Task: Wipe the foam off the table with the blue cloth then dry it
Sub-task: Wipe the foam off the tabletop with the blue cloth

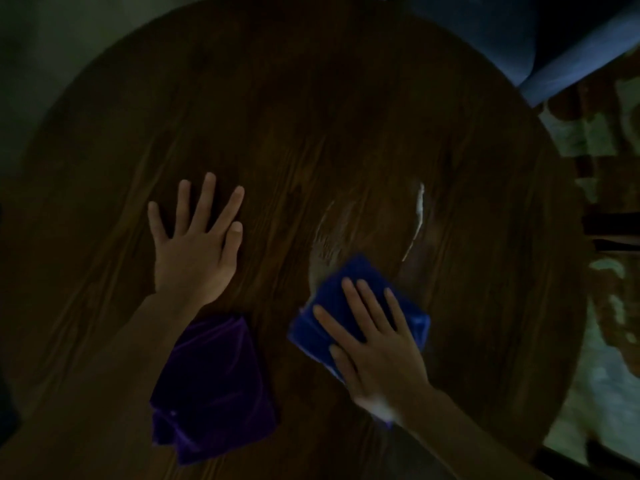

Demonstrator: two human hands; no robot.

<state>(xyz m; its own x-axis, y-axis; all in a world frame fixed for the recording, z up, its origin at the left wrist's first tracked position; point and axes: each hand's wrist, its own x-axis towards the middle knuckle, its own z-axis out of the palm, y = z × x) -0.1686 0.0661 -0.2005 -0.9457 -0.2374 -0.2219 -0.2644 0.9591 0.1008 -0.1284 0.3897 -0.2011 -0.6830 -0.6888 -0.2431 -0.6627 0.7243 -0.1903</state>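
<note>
A round dark wooden table (277, 109) fills the view. My right hand (374, 341) presses flat on a folded blue cloth (346, 275) at the table's near right. Just beyond the cloth lies a thin curved line of white foam (418, 213) and a faint wet smear (329, 233). My left hand (194, 247) rests flat on the bare wood to the left, fingers spread, holding nothing. A folded purple cloth (211, 389) lies near the front edge, partly under my left forearm.
A blue upholstered seat (540, 39) stands past the table's far right edge. A patterned rug (602, 188) covers the floor on the right. The light is dim.
</note>
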